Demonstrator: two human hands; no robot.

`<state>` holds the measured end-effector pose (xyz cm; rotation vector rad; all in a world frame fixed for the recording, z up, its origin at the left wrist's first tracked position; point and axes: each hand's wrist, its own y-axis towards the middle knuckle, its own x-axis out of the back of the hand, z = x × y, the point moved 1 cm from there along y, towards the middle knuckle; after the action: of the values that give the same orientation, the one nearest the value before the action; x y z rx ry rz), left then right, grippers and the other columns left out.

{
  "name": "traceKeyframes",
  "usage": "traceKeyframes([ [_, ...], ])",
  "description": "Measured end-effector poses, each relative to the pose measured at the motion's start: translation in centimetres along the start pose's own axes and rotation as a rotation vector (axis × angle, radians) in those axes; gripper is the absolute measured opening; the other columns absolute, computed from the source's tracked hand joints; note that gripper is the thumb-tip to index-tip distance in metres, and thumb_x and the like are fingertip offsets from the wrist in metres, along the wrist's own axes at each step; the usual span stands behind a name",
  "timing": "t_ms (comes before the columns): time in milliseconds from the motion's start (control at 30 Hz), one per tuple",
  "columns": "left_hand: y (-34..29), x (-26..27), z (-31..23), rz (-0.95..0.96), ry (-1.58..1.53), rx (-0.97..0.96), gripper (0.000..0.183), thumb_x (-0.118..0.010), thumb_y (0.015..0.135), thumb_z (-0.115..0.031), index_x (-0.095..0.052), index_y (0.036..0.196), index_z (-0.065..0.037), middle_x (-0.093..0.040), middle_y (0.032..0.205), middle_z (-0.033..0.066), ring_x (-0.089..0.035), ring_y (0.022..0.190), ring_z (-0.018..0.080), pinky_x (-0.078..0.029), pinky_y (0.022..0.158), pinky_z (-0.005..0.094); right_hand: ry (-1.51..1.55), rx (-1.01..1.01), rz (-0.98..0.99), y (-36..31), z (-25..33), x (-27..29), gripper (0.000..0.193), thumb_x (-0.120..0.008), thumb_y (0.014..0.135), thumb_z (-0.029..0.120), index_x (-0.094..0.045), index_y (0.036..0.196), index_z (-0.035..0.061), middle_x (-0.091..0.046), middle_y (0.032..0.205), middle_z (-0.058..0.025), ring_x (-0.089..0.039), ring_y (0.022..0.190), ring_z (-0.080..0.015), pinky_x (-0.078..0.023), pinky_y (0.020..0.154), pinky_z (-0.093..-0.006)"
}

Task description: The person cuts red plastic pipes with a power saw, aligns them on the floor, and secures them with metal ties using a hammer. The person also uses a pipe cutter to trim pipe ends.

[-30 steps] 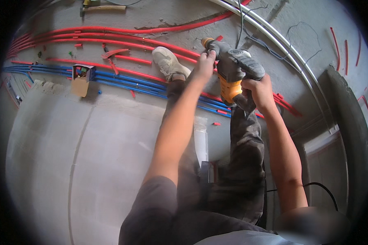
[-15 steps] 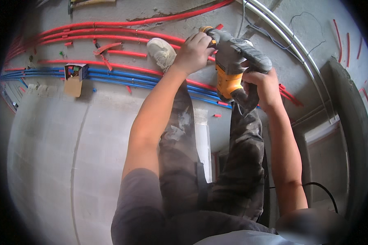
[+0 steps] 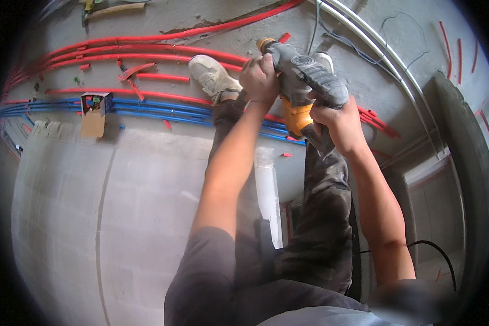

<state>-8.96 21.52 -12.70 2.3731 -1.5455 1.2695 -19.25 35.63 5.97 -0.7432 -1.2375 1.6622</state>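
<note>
A yellow and dark grey rotary hammer drill (image 3: pixel 293 81) is held between my two hands, its front end pointing up and left toward the floor pipes. My right hand (image 3: pixel 337 119) is closed around its rear handle, fingers partly hidden by the drill body. My left hand (image 3: pixel 259 79) is closed in a fist against the drill's front side; whatever grip lies inside the fingers is hidden. The tip of the tool cannot be made out. Red pipes (image 3: pixel 217 53) run across the concrete floor just beyond my left hand.
Blue pipes (image 3: pixel 163 110) lie nearer, beside a small open carton (image 3: pixel 96 111) of little parts. A red pipe cutter (image 3: pixel 133 73) rests among the red pipes. White conduits (image 3: pixel 386 49) and a thin grey cable curve at the right. A hammer (image 3: pixel 114 10) lies far left. My shoe (image 3: pixel 214 76) stands by the pipes.
My left hand has shifted from the drill's front collar down along its side, closing into a fist. The drill has tilted slightly and moved a little to the left with my right hand.
</note>
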Motion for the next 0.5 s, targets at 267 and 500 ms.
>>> traceKeyframes([
  [267, -1.3, 1.9, -1.6, 0.048, -0.648, 1.018, 0.059, -0.054, 0.107, -0.048, -0.077, 0.099, 0.006, -0.077, 0.092, 0.0196, -0.075, 0.09, 0.0342, -0.055, 0.08, 0.0486, -0.179, 0.154, -0.005, -1.7, -4.0, -3.2, 0.03, -0.069, 0.086, 0.003, -0.066, 0.115, -0.0039, -0.074, 0.095, -0.0127, -0.07, 0.089, -0.021, -0.056, 0.085, -0.0367],
  [500, -3.3, 0.4, 3.4, 0.128, -0.985, 1.192, 0.052, -0.06, 0.109, -0.043, -0.072, 0.12, 0.006, -0.074, 0.116, 0.0113, -0.072, 0.095, 0.0226, -0.056, 0.086, 0.04, -0.226, 0.163, -0.005, -2.4, -8.4, -4.5, 0.041, -0.068, 0.082, 0.007, -0.062, 0.122, -0.0027, -0.073, 0.105, -0.0293, -0.072, 0.108, -0.0484, -0.056, 0.093, -0.0463],
])
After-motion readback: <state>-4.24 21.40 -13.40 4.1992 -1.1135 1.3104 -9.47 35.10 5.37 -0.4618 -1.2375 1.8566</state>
